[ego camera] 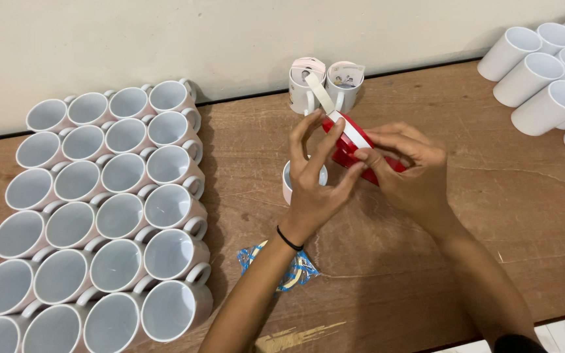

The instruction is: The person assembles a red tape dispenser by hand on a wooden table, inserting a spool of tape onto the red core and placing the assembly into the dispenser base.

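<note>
My right hand (410, 173) grips a red tape dispenser (348, 145) above the wooden table (465, 216). A pale strip of tape (322, 95) rises from its front end. My left hand (315, 176), a black band on its wrist, pinches the tape at the dispenser with thumb and fingers spread. Below my left hand stands a white mug (289, 182), mostly hidden by the fingers. Two white mugs wrapped in printed paper (325, 82) stand just beyond, by the wall.
Several white mugs (106, 209) lie packed in rows on the left of the table. More white mugs (550, 72) lie on their sides at the far right. A blue-and-yellow wrapper (292, 268) lies near my left forearm. The table's front edge runs at bottom right.
</note>
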